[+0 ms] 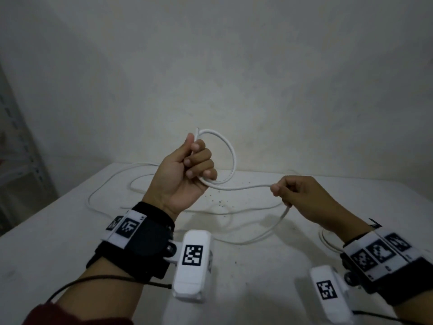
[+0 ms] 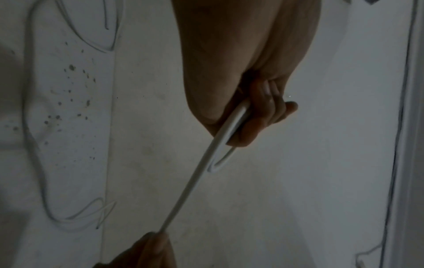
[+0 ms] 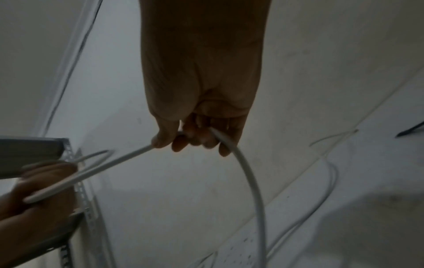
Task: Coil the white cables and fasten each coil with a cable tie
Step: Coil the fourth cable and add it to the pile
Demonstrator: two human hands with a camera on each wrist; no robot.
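You are holding your left hand (image 1: 185,174) raised above the white table (image 1: 58,242), palm turned toward you, with the fingers curled round the white cable (image 1: 230,151). One loop of that cable is standing up from your fist, arching out to the right and coming back down into your lower fingers, while the cut end is poking up just beside your thumb tip. From the bottom of the fist the cable is running nearly level to the right, into your right hand (image 1: 302,198).

Your right hand is gripping the same cable, thumb and forefinger pinching it where it arrives and the other fingers curling round it below. In the right wrist view the cable is leaving that hand (image 3: 201,116) on the little-finger side and curving down toward the table. In the left wrist view the stretch between your hands is showing as a straight white line from your left hand (image 2: 247,101) down to your right thumb.

The rest of the cable is lying slack on the tabletop, sweeping in wide bends behind and beneath your hands and out toward the left edge. Dark specks (image 1: 218,200) are lying scattered on the table below the hands. A metal shelf rack (image 1: 21,160) is standing at the far left.
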